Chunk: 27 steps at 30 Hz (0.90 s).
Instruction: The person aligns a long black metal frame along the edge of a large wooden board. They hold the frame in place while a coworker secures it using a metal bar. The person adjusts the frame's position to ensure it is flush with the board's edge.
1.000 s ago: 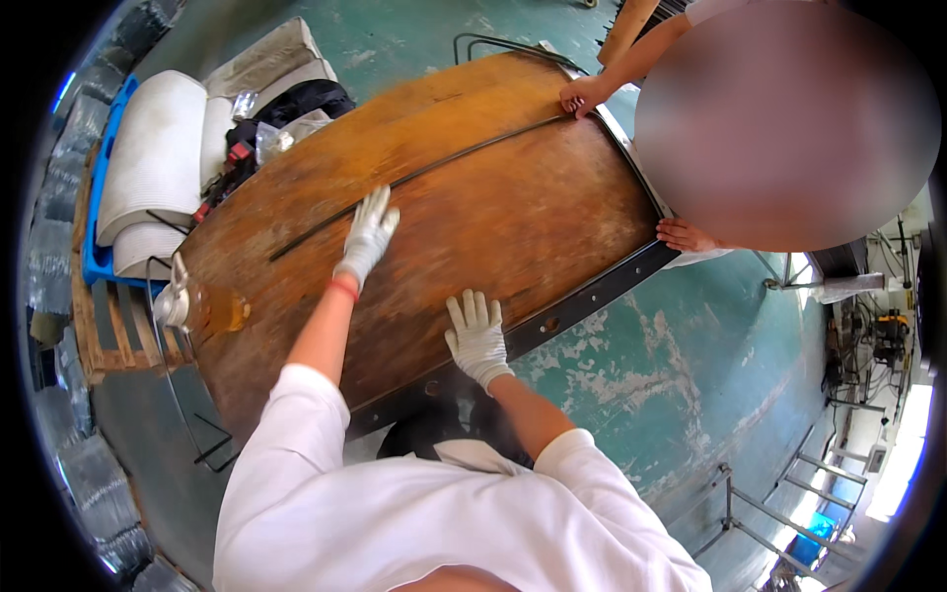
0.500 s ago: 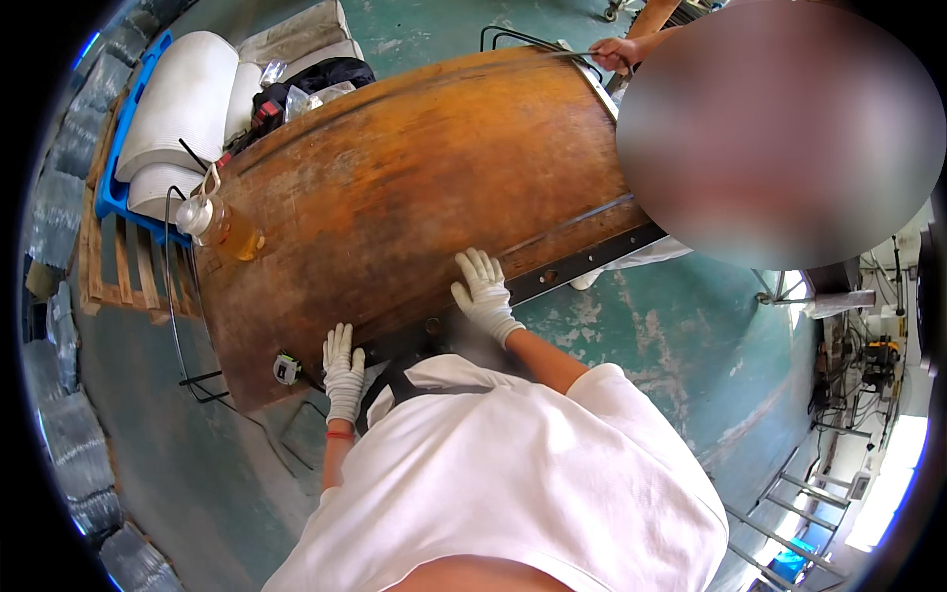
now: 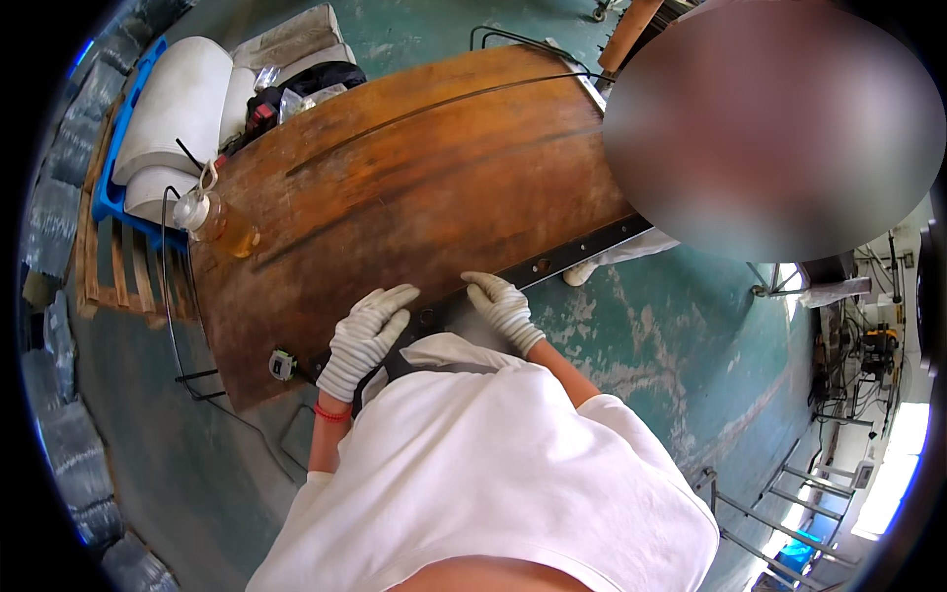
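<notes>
Large wooden panel (image 3: 414, 187) lies flat, centre of scene. Metal strip (image 3: 552, 261) runs along panel's near-right edge. Left hand (image 3: 363, 335) and right hand (image 3: 503, 304) rest side by side at panel's near edge, on strip. Bottle (image 3: 212, 222) stands on panel's left edge. Tape measure (image 3: 282, 365) at near-left corner. Pallet (image 3: 99, 266) left of panel; padded rolls (image 3: 173, 109) on pallet, far left.
</notes>
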Each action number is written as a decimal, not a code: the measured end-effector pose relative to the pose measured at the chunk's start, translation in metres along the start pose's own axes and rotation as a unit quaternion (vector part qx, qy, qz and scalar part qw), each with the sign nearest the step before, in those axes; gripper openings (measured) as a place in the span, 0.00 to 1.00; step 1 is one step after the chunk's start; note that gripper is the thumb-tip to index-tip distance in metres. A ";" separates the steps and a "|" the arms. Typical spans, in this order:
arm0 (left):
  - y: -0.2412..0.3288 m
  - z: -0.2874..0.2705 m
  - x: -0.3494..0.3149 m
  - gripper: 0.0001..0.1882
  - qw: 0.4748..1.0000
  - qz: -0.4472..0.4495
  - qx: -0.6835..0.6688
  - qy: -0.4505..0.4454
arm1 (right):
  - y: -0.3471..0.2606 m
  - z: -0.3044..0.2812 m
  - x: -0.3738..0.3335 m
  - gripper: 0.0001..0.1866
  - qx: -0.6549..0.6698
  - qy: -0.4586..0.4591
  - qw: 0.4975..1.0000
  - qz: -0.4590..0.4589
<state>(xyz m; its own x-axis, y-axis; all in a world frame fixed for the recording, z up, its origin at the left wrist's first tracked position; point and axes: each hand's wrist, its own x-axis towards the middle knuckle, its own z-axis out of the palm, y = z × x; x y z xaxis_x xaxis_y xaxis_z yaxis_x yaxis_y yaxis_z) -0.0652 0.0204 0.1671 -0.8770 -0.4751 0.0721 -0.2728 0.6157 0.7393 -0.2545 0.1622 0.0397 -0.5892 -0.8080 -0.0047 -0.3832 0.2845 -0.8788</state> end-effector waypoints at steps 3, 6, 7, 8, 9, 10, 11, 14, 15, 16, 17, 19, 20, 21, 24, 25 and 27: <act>0.000 0.005 0.003 0.16 0.999 0.013 0.009 -0.036 | -0.013 -0.005 -0.008 0.13 -0.012 -0.001 1.000 0.024; -0.015 0.009 0.002 0.16 0.998 0.017 0.021 -0.056 | -0.011 -0.004 -0.010 0.13 -0.017 -0.011 0.998 0.051; -0.020 0.012 -0.002 0.16 0.998 -0.005 0.039 -0.058 | -0.008 -0.003 -0.012 0.13 -0.011 -0.012 0.998 0.057; -0.024 0.012 -0.004 0.16 0.996 -0.023 0.050 -0.070 | -0.005 -0.001 -0.013 0.13 -0.005 -0.012 0.998 0.062; -0.029 0.012 -0.005 0.16 0.995 -0.030 0.057 -0.071 | -0.002 0.001 -0.011 0.13 -0.004 -0.016 0.998 0.068; -0.034 0.012 -0.006 0.16 0.995 -0.038 0.064 -0.072 | 0.000 0.003 -0.013 0.14 -0.005 -0.014 0.998 0.066; -0.040 0.012 -0.009 0.18 0.992 -0.056 0.068 -0.086 | 0.001 0.005 -0.016 0.14 -0.006 -0.013 0.998 0.063; -0.090 0.027 -0.017 0.19 0.977 -0.060 0.174 -0.108 | -0.001 0.006 -0.017 0.14 -0.006 -0.021 0.998 0.066; -0.100 0.027 -0.020 0.22 0.967 -0.091 0.195 -0.138 | -0.001 0.008 -0.017 0.14 -0.007 -0.028 0.997 0.069; -0.107 0.030 -0.022 0.23 0.962 -0.104 0.208 -0.140 | -0.002 0.009 -0.017 0.14 -0.007 -0.035 0.997 0.072; -0.115 0.033 -0.025 0.24 0.957 -0.117 0.222 -0.142 | -0.003 0.008 -0.017 0.14 -0.014 -0.035 0.997 0.070; -0.123 0.034 -0.029 0.28 0.949 -0.149 0.231 -0.156 | 0.007 0.010 -0.016 0.14 -0.014 -0.032 0.997 0.069; -0.127 0.035 -0.033 0.28 0.948 -0.156 0.233 -0.153 | 0.011 0.013 -0.017 0.14 -0.017 -0.029 0.997 0.066; -0.129 0.037 -0.035 0.28 0.948 -0.161 0.232 -0.148 | 0.009 0.013 -0.017 0.14 -0.024 -0.034 0.997 0.070; -0.138 0.039 -0.038 0.30 0.940 -0.178 0.241 -0.161 | 0.003 0.011 -0.017 0.14 -0.036 -0.049 0.995 0.081; -0.140 0.040 -0.038 0.31 0.937 -0.182 0.246 -0.170 | 0.003 0.012 -0.016 0.14 -0.036 -0.054 0.994 0.083; -0.143 0.042 -0.039 0.31 0.939 -0.179 0.241 -0.169 | 0.000 0.012 -0.016 0.14 -0.040 -0.059 0.994 0.083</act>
<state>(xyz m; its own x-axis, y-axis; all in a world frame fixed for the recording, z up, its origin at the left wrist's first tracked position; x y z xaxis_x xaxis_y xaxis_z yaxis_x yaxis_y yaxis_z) -0.0086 -0.0229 0.0306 -0.7484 -0.5294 -0.3995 -0.6497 0.7063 0.2811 -0.2369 0.1695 0.0339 -0.5628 -0.8005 -0.2060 -0.3459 0.4544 -0.8209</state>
